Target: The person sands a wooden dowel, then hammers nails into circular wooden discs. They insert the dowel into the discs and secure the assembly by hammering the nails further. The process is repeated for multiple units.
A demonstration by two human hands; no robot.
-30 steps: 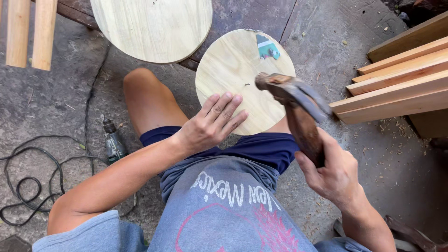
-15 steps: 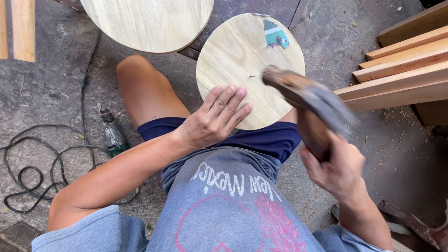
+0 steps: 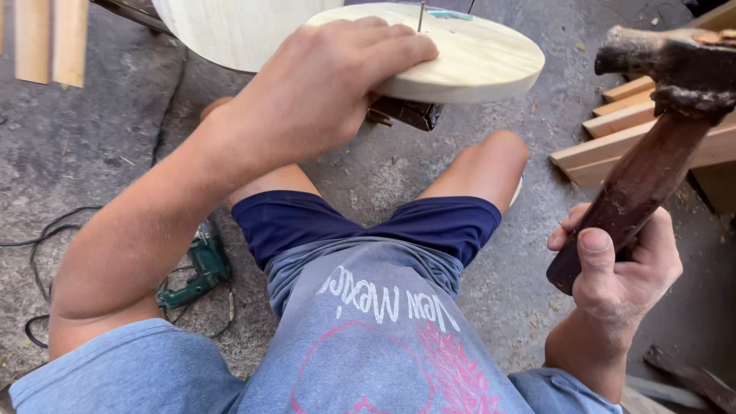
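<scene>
Left hand (image 3: 322, 92): palm down, fingers spread flat on the round wooden disc (image 3: 475, 57), steadying it above the knees; grip pressing, not clasping
Nail (image 3: 420, 15): upright in the disc, just beyond the fingertips
Right hand (image 3: 621, 268): grip clenched on the hammer (image 3: 652, 146), head raised to the right
Step, judged: nailing the disc; next blow needs a square strike clear of the fingers
Green drill (image 3: 198, 272): on the floor
</scene>
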